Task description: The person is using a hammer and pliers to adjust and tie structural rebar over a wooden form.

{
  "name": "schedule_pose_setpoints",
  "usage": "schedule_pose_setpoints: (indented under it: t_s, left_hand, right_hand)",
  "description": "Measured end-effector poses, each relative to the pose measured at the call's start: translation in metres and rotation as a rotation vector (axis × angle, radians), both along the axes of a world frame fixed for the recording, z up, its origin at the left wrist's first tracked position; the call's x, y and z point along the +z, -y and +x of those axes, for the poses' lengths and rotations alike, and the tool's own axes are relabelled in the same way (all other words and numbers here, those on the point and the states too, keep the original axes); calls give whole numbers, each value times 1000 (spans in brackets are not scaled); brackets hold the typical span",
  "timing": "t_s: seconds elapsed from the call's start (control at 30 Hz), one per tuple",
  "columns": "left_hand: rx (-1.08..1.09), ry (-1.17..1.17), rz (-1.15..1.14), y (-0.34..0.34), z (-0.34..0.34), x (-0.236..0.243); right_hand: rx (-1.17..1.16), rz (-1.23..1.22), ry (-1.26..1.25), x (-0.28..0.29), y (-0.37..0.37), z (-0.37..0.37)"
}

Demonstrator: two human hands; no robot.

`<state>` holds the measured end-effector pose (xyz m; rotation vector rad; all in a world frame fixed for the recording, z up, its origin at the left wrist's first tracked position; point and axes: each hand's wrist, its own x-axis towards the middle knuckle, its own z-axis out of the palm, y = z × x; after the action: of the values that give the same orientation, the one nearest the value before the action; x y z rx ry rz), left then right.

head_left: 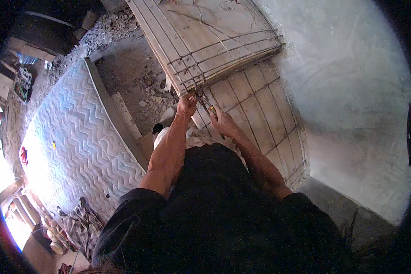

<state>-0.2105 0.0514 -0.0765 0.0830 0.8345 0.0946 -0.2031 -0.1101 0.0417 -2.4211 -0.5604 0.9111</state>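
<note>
Wooden stair formwork with a wire-tied rebar grid (pixel 223 43) rises ahead of me, and a lower section with more rebar (pixel 265 105) lies beside my hands. My left hand (pixel 186 104) is closed at the lower corner of the upper section, around bars or wire too small to make out. My right hand (pixel 220 119) grips a metal hand tool (pixel 212 109) with a touch of yellow on its handle, its tip near my left fingers. It looks like pincers, though its jaws are hard to tell apart from the bars.
A patterned mattress (pixel 82 137) is at my left, with a red cloth (pixel 23 155) on it. Rubble (pixel 150 98) lies below, clothes (pixel 77 223) are heaped at lower left, and a plastered wall (pixel 351 91) bounds the right side.
</note>
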Motion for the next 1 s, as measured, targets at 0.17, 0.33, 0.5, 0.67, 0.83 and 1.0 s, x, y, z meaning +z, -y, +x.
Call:
schedule_pose_setpoints:
  t_s: [0.17,0.33,0.5,0.67,0.83,1.0]
  left_hand:
    - [-24,-201,2,2,2,6]
    - [-56,425,-124,-11,-16,-58]
    - [-10,-42,-64,1,-5,-11]
    - [-63,24,13,-3,-6,-10]
    - [4,-39,-19,0,0,8]
    - [1,-26,10,-4,-3,-20]
  right_hand:
    - [-64,46,-144,2,-1,2]
    - [-149,207,-500,19,-7,7]
    - [-296,230,-724,25,3,12]
    - [-55,128,-70,14,11,3]
    - [121,-53,738,-6,22,-13]
    - [196,-319,666,6,18,-18]
